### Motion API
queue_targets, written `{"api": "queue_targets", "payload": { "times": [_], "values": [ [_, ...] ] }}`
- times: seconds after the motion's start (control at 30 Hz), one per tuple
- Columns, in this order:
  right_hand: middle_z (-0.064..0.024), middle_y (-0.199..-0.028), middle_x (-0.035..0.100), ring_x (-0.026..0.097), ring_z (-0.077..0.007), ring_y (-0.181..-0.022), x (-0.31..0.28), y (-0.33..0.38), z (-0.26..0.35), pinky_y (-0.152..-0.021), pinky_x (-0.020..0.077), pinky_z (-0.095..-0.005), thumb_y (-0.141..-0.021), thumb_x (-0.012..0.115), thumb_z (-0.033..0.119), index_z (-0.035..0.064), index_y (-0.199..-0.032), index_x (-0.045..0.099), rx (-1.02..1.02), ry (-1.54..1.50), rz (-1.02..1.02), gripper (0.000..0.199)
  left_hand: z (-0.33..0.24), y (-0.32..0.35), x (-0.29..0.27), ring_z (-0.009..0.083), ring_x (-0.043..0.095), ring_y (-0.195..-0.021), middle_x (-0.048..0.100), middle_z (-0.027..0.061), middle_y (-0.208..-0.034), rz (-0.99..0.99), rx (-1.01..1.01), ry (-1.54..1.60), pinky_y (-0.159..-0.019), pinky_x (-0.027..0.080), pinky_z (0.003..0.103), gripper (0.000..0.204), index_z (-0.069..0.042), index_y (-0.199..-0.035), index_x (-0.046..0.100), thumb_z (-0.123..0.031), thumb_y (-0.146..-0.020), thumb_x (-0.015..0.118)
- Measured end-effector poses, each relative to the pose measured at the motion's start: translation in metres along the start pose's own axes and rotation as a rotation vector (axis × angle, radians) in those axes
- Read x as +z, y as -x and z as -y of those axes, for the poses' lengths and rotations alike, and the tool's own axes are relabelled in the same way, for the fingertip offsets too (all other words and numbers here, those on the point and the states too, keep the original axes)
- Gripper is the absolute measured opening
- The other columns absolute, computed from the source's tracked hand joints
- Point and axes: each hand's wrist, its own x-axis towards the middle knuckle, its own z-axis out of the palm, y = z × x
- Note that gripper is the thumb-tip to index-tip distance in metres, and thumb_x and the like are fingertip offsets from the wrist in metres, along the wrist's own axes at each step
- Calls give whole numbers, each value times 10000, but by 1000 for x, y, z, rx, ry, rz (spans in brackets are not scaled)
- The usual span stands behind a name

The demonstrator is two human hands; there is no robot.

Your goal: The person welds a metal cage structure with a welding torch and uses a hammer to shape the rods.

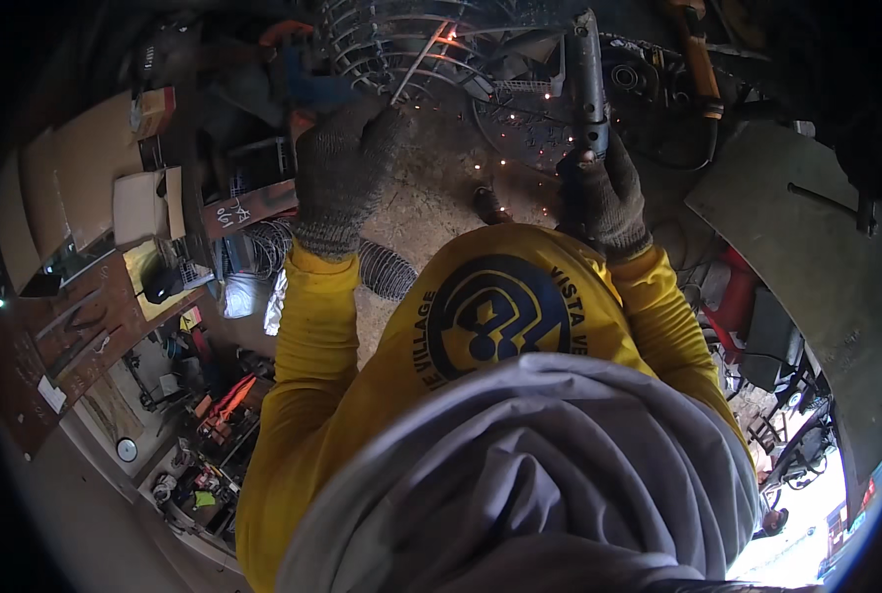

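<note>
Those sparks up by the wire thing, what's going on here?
A person in a yellow long-sleeved shirt and knit work gloves is working on a metal wire frame. The right hand grips a dark power tool pointed up toward the frame, where orange sparks are flying. The left hand is up against the frame's lower edge. Scrap metal and tools lie around.

Wire cage under the grinder

The round grey wire cage (401, 44) throws sparks; the dark grinder (587, 79) stands upright just right of it.
</note>
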Motion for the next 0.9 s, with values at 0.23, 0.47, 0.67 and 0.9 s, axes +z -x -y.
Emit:
{"api": "queue_targets", "payload": {
  "times": [0.23, 0.47, 0.67, 0.9],
  "values": [
    [-31, -887, 662, 619, -90, -750, -2, -2, 3, -672, 507, -240, -1031, 595, 413, -7, -1290, 542, 1, 83, 10, 496, 5, 0, 0, 221, 717, -723, 737, 94, -881, 19, -4, -30, -662, 559, 322, 206, -38, -1001, 708, -214, -910, 765],
    [-75, -986, 680, 662, -165, -878, -16, -7, -39, -770, 561, -308, -1020, 637, 202, 3, -1299, 569, -313, 267, -45, 349, 30, 12, 8, 240, 688, -707, 713, 112, -854, -39, 103, -109, -652, 550, 352, 213, -8, -1004, 692, -182, -900, 756],
    [-83, -1070, 677, 686, -134, -907, -13, -6, -35, -704, 590, -276, -973, 680, 54, 84, -1479, 474, -103, 0, 59, 548, 45, 15, 12, 254, 679, -791, 703, 133, -924, -129, 242, -263, -705, 552, 368, 269, 7, -1068, 680, -177, -888, 762],
    [-47, -961, 676, 669, -106, -816, -8, -4, -39, -659, 582, -263, -1003, 657, 87, 46, -1344, 571, -150, -35, 6, 354, 39, 13, 9, 271, 670, -888, 692, 158, -1005, -149, 236, -285, -768, 555, 386, 346, 25, -1142, 667, -171, -875, 768]
  ]
}}
